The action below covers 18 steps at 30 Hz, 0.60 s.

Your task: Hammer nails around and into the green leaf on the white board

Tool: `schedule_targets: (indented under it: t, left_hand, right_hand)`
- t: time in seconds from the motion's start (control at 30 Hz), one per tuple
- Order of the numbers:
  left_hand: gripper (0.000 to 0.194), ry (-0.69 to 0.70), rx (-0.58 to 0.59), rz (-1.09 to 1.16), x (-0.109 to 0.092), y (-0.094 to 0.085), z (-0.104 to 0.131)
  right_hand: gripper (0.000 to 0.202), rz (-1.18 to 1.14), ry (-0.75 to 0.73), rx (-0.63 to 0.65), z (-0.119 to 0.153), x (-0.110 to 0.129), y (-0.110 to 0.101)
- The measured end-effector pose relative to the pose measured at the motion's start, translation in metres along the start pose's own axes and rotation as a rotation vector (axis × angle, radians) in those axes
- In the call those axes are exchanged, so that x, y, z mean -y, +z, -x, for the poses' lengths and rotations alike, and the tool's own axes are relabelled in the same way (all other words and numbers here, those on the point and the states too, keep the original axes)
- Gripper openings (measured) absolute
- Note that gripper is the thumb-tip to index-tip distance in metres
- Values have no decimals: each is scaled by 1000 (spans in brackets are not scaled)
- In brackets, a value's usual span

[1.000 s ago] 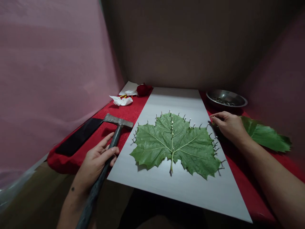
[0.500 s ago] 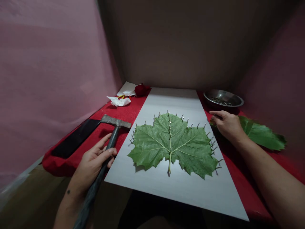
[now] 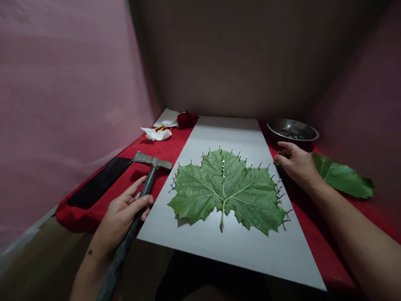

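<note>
My left hand [image 3: 123,211] is wrapped round the dark handle of a hammer [image 3: 151,161], whose metal head lies level over the red cloth. A large green leaf [image 3: 200,188] lies on a white board [image 3: 228,133], with several nails standing along its upper and side edges and down its central vein. My right hand [image 3: 294,161] hovers beside the board's right edge, near a second green leaf [image 3: 344,175]. Its thumb and forefinger are bent toward each other with a gap between the tips; no object shows there.
A metal bowl [image 3: 293,130] of nails stands at the back right. On the left of the red cloth [image 3: 84,219] lie a black flat object [image 3: 100,182], white crumpled tissue [image 3: 157,134] and a red round item [image 3: 185,119]. Pink sheets hang at both sides.
The thumb and forefinger of my right hand have parted, and the hand has shifted slightly. My left hand and the hammer have hardly moved.
</note>
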<state>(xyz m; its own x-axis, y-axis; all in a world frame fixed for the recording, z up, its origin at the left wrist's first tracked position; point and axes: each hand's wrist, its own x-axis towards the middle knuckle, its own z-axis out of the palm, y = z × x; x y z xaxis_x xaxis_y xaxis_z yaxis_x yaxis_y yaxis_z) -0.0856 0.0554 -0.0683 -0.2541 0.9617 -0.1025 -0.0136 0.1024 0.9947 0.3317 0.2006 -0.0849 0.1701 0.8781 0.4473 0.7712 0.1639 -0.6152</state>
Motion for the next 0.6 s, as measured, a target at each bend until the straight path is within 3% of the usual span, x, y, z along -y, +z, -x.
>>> schedule_targets:
  t: [0.6]
  left_hand:
    - [77,-2,-3,-2,1,0,-1]
  right_hand:
    - [21,-45,9,41,1,-6,2]
